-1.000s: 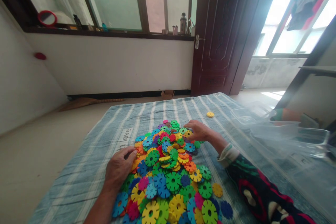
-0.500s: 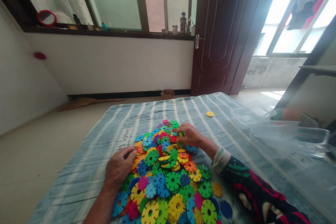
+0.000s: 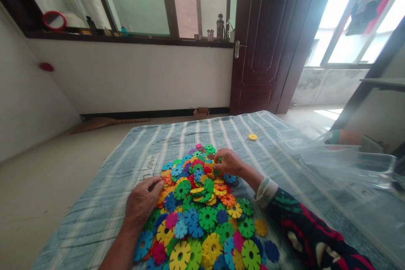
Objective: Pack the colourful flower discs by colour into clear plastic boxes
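Observation:
A heap of colourful notched plastic discs point(image 3: 207, 218) spreads over the striped bedsheet, many overlapping, each with a hole in its middle. My left hand point(image 3: 144, 200) rests at the heap's left edge, thumb and fingers bent together, the tips touching orange discs point(image 3: 166, 181). Whether a disc is between those fingertips is hidden. Across the heap, my right hand point(image 3: 230, 162) reaches in from the right with curled fingers and thumb drawn together at its far right side. A bit of green shows by its fingertips, but what they pinch is unclear.
One yellow disc point(image 3: 252, 137) lies apart on the sheet point(image 3: 177, 135). Clear plastic boxes point(image 3: 335, 156) stand on the right. Beyond the bed are a brown door point(image 3: 261, 42), a small cardboard box point(image 3: 201, 113) and a window sill point(image 3: 142, 40) holding a flask point(image 3: 220, 25).
Both hands stay almost where they were, at the same spots on the heap. The whole view has shifted very slightly.

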A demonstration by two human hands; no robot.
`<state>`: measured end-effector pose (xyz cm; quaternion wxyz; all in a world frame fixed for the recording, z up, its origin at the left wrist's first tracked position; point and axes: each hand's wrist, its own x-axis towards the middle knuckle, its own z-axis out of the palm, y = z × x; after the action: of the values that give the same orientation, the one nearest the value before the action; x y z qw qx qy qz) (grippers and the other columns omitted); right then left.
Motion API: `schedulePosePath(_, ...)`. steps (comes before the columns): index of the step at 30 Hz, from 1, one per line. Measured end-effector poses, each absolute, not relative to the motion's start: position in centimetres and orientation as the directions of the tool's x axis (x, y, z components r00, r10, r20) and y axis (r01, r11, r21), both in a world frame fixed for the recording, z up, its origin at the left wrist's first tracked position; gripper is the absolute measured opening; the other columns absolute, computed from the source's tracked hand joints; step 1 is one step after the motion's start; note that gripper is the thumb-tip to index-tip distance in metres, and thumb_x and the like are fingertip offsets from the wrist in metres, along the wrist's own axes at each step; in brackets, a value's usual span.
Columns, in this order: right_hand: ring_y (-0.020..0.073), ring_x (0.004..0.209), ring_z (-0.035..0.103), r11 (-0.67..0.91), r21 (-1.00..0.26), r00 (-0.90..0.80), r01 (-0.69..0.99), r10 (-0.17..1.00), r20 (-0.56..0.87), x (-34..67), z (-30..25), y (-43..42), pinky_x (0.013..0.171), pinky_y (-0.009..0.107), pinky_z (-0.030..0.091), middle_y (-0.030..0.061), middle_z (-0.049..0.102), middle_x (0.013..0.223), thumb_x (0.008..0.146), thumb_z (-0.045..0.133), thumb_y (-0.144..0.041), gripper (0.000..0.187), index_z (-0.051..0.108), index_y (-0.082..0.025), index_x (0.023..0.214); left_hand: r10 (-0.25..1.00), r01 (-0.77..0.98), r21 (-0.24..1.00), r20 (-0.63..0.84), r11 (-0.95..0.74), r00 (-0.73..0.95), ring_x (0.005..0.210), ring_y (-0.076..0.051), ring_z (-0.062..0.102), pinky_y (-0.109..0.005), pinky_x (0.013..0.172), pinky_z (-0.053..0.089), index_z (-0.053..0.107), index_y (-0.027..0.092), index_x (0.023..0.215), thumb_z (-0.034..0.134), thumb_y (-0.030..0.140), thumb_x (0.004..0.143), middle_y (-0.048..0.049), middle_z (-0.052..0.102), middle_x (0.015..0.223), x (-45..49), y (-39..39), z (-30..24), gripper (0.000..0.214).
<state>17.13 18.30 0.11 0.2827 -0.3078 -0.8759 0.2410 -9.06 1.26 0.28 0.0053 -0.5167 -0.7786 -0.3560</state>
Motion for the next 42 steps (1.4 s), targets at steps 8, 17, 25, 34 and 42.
schedulePosePath(8, 0.0158, 0.082, 0.062, 0.673, -0.616, -0.656, 0.410, 0.687, 0.314, 18.0, 0.7, 18.7, 0.075, 0.025, 0.045, 0.0011, 0.070, 0.085, 0.067, 0.063, -0.009, 0.017, 0.073, -0.018, 0.077, 0.806, 0.791, 0.557, 0.331, 0.253, -0.490, 0.090, -0.024, 0.070, -0.031, 0.087, 0.052, 0.072, 0.024, 0.078, 0.050, 0.050, 0.069, -0.0042, 0.076, 0.095, -9.2, 1.5, 0.1, 0.035)
schedulePosePath(17, 0.0254, 0.100, 0.056, 0.884, -0.273, -0.862, 0.381, 0.446, 0.242, 17.7, 2.0, 17.1, 0.078, 0.032, 0.039, 0.0072, 0.068, 0.095, 0.065, 0.078, -0.033, 0.018, 0.074, -0.020, 0.076, 0.799, 0.787, 0.554, 0.326, 0.271, -0.504, 0.091, -0.025, 0.069, -0.031, 0.086, 0.053, 0.072, 0.024, 0.077, 0.049, 0.050, 0.068, -0.0039, 0.076, 0.094, -9.1, 1.4, 0.4, 0.035)
schedulePosePath(25, 0.0210, 0.093, 0.059, 0.912, -0.247, -0.890, 0.327, 0.385, 0.244, 18.2, 2.4, 17.0, 0.074, 0.028, 0.039, 0.0051, 0.067, 0.093, 0.066, 0.074, -0.020, 0.007, 0.070, -0.020, 0.072, 0.795, 0.812, 0.532, 0.373, 0.238, -0.478, 0.083, -0.024, 0.070, -0.030, 0.080, 0.055, 0.071, 0.026, 0.073, 0.050, 0.049, 0.068, -0.0017, 0.076, 0.088, -8.9, 1.5, 0.6, 0.032)
schedulePosePath(34, 0.0120, 0.061, 0.059, 0.455, -0.845, -0.526, 0.280, 0.809, 0.261, 20.8, 2.7, 20.4, 0.058, 0.022, 0.044, 0.0005, 0.065, 0.066, 0.072, 0.065, -0.025, 0.012, 0.069, -0.015, 0.071, 0.796, 0.798, 0.550, 0.355, 0.247, -0.491, 0.086, -0.025, 0.070, -0.032, 0.082, 0.054, 0.071, 0.026, 0.074, 0.049, 0.049, 0.069, -0.0027, 0.076, 0.090, -8.7, 1.5, 0.6, 0.033)
schedulePosePath(42, 0.0108, 0.045, 0.055, 0.405, -0.813, -0.495, 0.419, 0.852, 0.169, 21.1, 1.6, 20.8, 0.046, 0.020, 0.040, -0.0025, 0.057, 0.048, 0.074, 0.059, -0.025, 0.017, 0.072, -0.013, 0.074, 0.791, 0.787, 0.563, 0.348, 0.253, -0.503, 0.089, -0.027, 0.070, -0.035, 0.085, 0.054, 0.071, 0.025, 0.075, 0.050, 0.050, 0.067, -0.0035, 0.076, 0.091, -9.2, 1.6, 0.2, 0.034)
